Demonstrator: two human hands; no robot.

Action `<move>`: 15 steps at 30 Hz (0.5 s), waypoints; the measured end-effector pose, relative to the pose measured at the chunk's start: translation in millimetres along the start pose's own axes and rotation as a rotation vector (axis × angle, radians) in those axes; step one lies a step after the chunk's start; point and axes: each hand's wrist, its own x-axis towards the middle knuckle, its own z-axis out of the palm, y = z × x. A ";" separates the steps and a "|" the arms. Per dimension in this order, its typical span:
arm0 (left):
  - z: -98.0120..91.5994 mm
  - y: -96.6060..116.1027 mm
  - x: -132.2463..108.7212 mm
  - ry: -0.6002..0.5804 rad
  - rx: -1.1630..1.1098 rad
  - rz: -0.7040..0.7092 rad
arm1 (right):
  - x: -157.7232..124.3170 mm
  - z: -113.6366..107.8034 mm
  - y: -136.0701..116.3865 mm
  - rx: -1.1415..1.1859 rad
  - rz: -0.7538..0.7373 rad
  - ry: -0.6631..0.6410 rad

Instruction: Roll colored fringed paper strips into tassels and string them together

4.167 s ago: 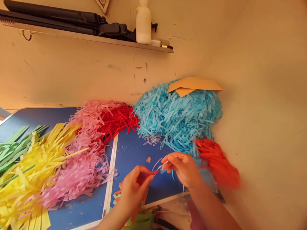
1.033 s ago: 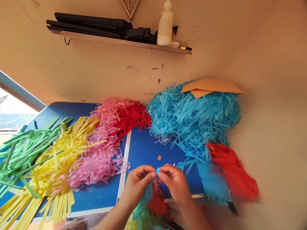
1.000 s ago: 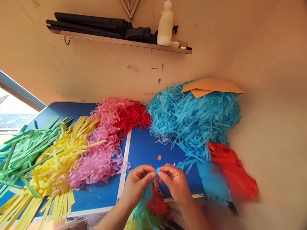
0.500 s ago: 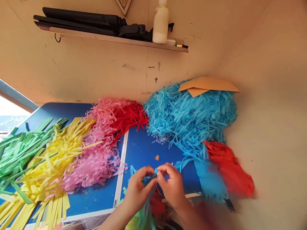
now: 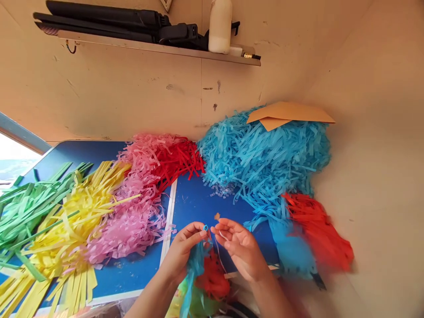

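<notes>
My left hand is closed in a pinch around the twisted top of a blue paper tassel, where a small loop shows above the fingertips. The tassel's strips hang down below the hand. Just to the right, my right hand has its fingers curled around a thin white string, which runs down from them. A small gap separates the two hands. Below them hang red paper strips and some yellow-green ones, partly hidden by the tassel.
A blue table carries heaps of green, yellow, pink, red and blue paper strips. Folded orange paper lies on the blue heap. More red strips hang at the right. Above is a wall shelf with a white bottle.
My hands were together at the tassel's top; now they are apart. The right hand has moved right with the string, and the left has shifted slightly left with the tassel.
</notes>
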 end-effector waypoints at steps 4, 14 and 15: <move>0.6 0.3 -0.8 0.026 0.023 -0.007 | -1.1 0.3 1.3 -0.054 -0.027 -0.086; 1.4 -1.6 -2.5 0.011 0.235 -0.004 | 7.0 5.3 19.3 -0.326 -0.053 0.178; 0.5 -2.1 -2.3 0.009 0.276 0.020 | 6.1 7.9 18.6 -0.339 -0.063 0.172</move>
